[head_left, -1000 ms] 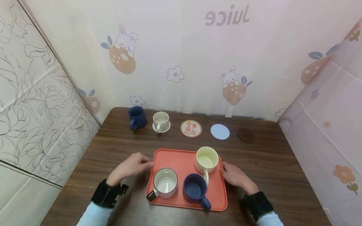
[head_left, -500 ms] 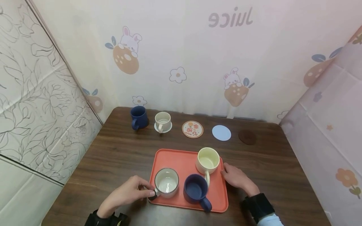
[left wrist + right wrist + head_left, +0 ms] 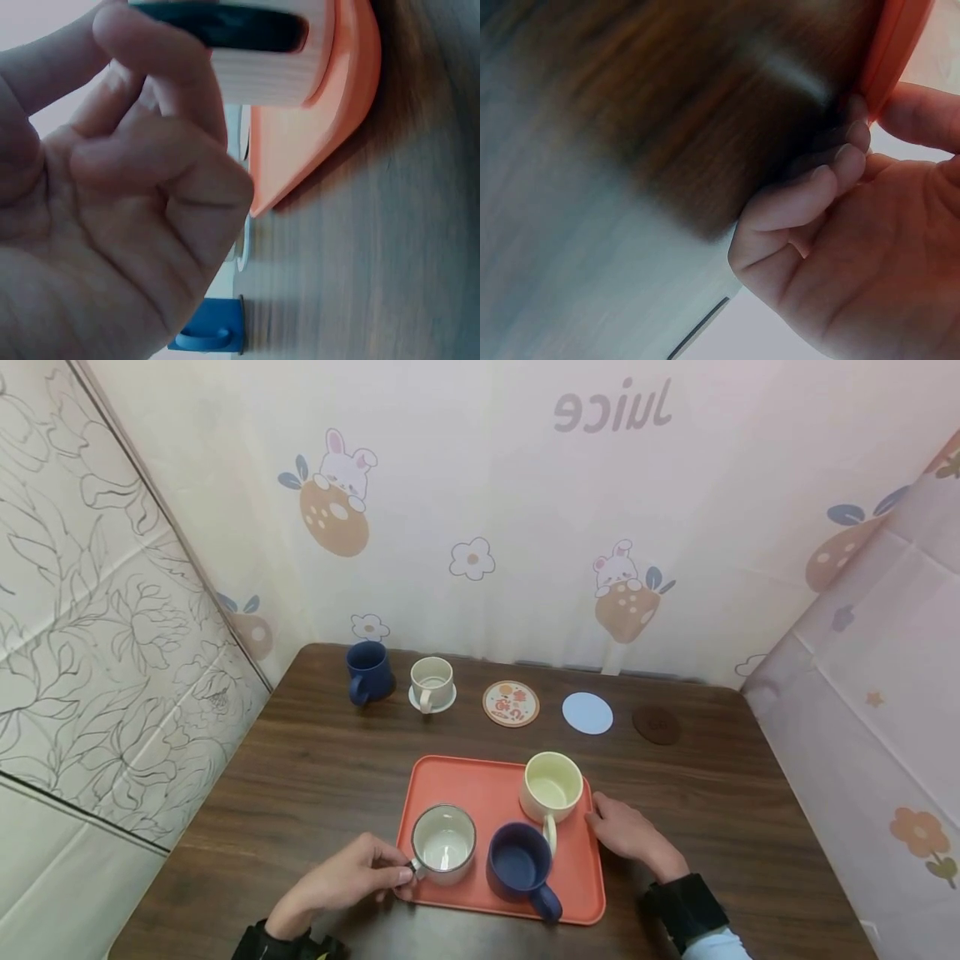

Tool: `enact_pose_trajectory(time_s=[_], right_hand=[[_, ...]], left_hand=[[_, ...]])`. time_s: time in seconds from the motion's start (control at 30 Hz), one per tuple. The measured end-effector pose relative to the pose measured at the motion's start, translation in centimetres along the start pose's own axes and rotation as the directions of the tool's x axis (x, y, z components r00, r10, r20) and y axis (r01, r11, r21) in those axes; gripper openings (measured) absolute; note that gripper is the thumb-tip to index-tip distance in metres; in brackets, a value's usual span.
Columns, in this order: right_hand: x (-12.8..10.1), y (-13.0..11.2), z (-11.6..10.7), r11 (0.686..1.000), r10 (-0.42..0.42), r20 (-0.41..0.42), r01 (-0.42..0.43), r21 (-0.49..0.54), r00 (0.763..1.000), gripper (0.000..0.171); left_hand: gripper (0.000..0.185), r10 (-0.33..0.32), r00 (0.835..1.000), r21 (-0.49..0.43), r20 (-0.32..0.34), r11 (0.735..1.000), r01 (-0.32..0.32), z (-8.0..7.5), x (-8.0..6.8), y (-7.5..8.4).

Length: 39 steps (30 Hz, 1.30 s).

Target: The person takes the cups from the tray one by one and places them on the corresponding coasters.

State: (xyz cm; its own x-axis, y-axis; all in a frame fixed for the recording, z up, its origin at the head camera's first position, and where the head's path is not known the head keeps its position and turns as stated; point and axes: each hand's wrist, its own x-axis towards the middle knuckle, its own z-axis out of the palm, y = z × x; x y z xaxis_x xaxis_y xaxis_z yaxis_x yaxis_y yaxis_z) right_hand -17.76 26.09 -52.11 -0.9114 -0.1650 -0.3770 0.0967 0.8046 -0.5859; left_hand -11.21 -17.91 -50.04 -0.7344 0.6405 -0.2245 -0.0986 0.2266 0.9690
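A red tray (image 3: 480,785) bears a white mug (image 3: 444,843) with a dark rim and black handle, a navy mug (image 3: 517,862), and a pale yellow mug (image 3: 551,787). My left hand (image 3: 369,868) pinches the white mug's handle between thumb and fingers. That black handle (image 3: 247,28) shows at the fingertips in the left wrist view, with the mug over the tray's corner. At the tray's right edge, my right hand (image 3: 630,833) grips the rim. In the right wrist view its thumb (image 3: 922,116) lies on one side of the red rim (image 3: 891,56), curled fingers on the other.
Along the back of the wooden table (image 3: 315,793) stand a blue mug (image 3: 369,670) and a small cream cup (image 3: 432,681) on a white coaster. To their right lie a patterned coaster (image 3: 511,704), a light blue coaster (image 3: 587,713) and a dark brown coaster (image 3: 656,725).
My left hand has moved from the tray's left edge down to the white mug's handle and taken hold of it. The right hand has stayed at the tray's right edge.
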Motion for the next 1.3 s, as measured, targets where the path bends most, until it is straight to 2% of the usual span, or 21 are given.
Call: enact_pose_trajectory(time_s=[0.13, 0.23, 0.33, 0.43, 0.57, 0.7, 0.9, 1.3], right_hand=[[-0.1, 0.0, -0.1, 1.000, 0.000, -0.007, 0.000, 0.005, 1.000, 0.019], [0.0, 0.0, -0.1, 1.000, -0.003, -0.008, 0.003, 0.007, 1.000, 0.019], [0.0, 0.0, -0.1, 1.000, -0.001, -0.005, 0.001, 0.007, 1.000, 0.020], [0.0, 0.0, 0.0, 1.000, 0.007, -0.003, -0.007, 0.009, 1.000, 0.019], [0.0, 0.0, 0.1, 1.000, 0.010, -0.006, -0.010, 0.012, 1.000, 0.018], [-0.2, -0.1, 0.1, 1.000, 0.004, -0.009, -0.004, 0.009, 1.000, 0.019], [-0.1, 0.0, 0.0, 1.000, 0.006, -0.009, -0.006, 0.005, 1.000, 0.020], [0.0, -0.1, 0.1, 1.000, 0.006, -0.004, -0.006, -0.014, 1.000, 0.021]], left_hand=[[0.022, -0.019, 0.998, -0.001, -0.052, 1.000, 0.019, 0.5, 0.6, 0.2], [0.023, -0.036, 0.998, -0.020, -0.059, 0.999, 0.034, 0.7, 1.0, 0.4], [0.025, -0.052, 0.998, -0.051, -0.031, 0.997, 0.051, 0.6, 1.2, 0.5], [0.026, -0.055, 0.998, -0.089, 0.025, 0.994, 0.057, 0.3, 1.2, 0.4], [0.027, -0.023, 0.996, -0.139, 0.090, 0.990, 0.036, -0.3, 1.4, 0.0], [0.029, 0.015, 0.994, -0.174, 0.110, 0.985, 0.005, -0.4, 1.5, -0.4], [0.032, 0.001, 0.996, -0.219, 0.092, 0.975, 0.019, -0.2, 1.8, -0.1], [0.029, 0.033, 0.999, -0.162, 0.039, 0.986, -0.026, -0.8, 3.1, 1.4]])
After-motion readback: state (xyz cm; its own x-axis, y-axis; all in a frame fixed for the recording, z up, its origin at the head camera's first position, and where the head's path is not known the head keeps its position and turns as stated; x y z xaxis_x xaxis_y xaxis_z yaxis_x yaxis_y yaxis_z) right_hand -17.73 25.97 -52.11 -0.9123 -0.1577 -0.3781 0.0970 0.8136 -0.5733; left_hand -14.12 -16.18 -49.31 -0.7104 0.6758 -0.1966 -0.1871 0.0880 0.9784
